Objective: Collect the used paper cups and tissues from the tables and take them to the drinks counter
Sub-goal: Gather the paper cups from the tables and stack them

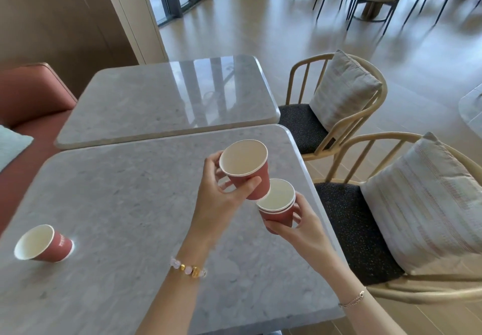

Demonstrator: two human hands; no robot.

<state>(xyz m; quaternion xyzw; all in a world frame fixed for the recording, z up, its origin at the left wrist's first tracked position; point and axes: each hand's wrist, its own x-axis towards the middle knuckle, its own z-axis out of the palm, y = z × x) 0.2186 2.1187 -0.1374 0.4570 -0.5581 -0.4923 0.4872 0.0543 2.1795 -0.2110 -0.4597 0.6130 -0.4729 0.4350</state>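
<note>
My left hand (221, 193) grips a red paper cup (247, 167) with a white inside, held above the near marble table (117, 204). Its base hangs just over the mouth of a short stack of red cups (277, 204), which my right hand (294, 220) holds from below near the table's right edge. Another red paper cup (43, 243) stands alone on the near table at the far left. No tissues are in sight.
A second marble table (169, 99) butts against the near one. Two wooden chairs (347, 115) with striped cushions (427, 204) stand to the right. A red bench (31, 92) runs along the left wall. More chairs and tables stand across the open floor.
</note>
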